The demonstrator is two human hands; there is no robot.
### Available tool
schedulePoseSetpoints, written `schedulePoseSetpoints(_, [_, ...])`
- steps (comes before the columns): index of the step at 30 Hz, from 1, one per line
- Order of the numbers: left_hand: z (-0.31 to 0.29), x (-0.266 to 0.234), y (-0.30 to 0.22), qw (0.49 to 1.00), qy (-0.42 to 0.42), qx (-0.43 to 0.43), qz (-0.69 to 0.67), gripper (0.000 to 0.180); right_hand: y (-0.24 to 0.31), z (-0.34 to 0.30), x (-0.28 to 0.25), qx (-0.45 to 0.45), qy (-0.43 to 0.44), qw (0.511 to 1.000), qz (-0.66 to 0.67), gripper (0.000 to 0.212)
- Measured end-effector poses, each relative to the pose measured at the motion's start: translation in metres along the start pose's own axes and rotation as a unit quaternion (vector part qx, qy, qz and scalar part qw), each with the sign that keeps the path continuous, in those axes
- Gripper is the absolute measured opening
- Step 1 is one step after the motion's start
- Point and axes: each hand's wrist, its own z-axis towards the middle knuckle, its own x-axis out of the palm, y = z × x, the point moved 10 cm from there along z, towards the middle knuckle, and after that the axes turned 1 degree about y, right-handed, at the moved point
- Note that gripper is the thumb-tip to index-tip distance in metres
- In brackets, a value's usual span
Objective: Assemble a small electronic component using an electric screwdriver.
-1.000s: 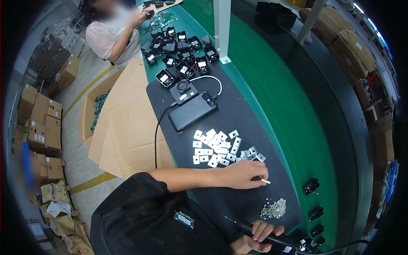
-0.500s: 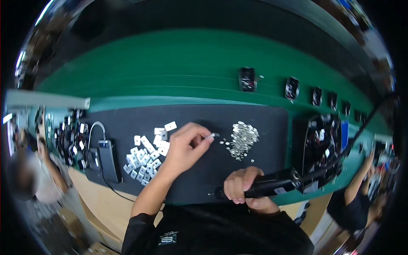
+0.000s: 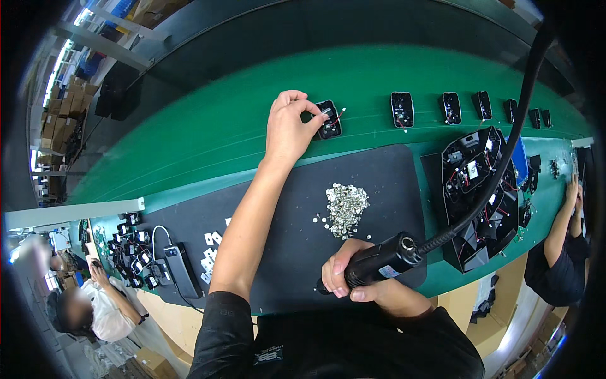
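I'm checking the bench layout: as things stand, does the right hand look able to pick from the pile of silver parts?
Probably not: the right hand is wrapped around a black tool. The way itself looks open, though, with the pile just ahead on the black mat.

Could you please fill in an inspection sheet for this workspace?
Surface: black mat in front of a green surface.
Job's things: open black housing with wires, more housings in a row to its right; heap of small metal parts, a few strays beside it; pale plates, partly hidden by the left forearm.
Clutter: black slab-shaped device; heap of black parts at right.
Hands: left hand at the open housing, grip unclear; right hand holds a black corded tool.
Cables: thick black cable from the tool; white cable looped by the device.
Surroundings: people on both sides.
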Motion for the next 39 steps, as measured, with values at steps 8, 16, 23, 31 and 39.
schedulePoseSetpoints(8, [0.010,0.001,0.000,0.999,0.034,-0.004,0.033,0.012,0.000,0.005,-0.007,0.005,-0.005,0.999,0.033,0.043])
schedulePoseSetpoints(16, [0.012,0.018,0.001,0.998,0.054,-0.007,0.043,0.025,0.001,-0.002,-0.013,-0.003,-0.049,0.999,0.004,0.044])
schedulePoseSetpoints(23, [-0.008,-0.002,0.011,0.996,0.079,-0.023,0.028,0.025,-0.008,-0.006,-0.015,0.000,-0.093,0.995,0.017,0.043])
schedulePoseSetpoints(31, [-0.118,-0.070,-0.009,0.994,0.108,-0.024,0.027,0.021,0.004,-0.005,-0.020,-0.017,-0.075,0.997,-0.030,0.044])
schedulePoseSetpoints(39, [-0.164,-0.064,0.006,0.988,0.126,-0.048,-0.078,0.023,-0.012,-0.001,-0.017,0.008,-0.058,0.995,-0.078,0.044])
